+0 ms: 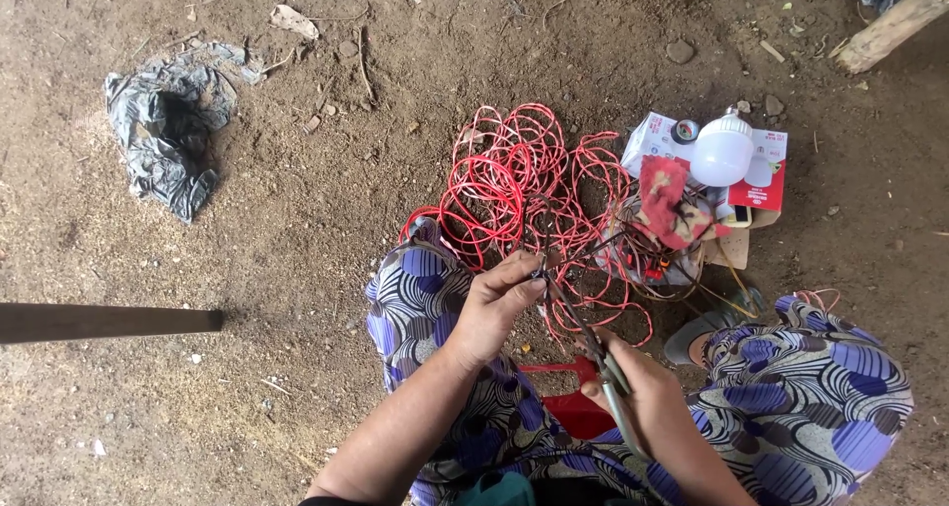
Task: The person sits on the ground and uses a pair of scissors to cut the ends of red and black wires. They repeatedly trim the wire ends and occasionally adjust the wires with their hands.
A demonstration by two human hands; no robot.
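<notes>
Here I pinch the thin dark wire in my left hand at frame centre, below the red wire tangle; my right hand grips scissors. Best keep the wire taut, blades close to my fingertips.

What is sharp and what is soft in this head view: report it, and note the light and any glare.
Head view: soft, even daylight with faint shadows; the tangled red wire coil and the crumpled black plastic bag on the dirt are sharp; the white round light bulb looks bright, nearly washed out; the left hand and right hand are slightly soft; edges bow mildly.
</notes>
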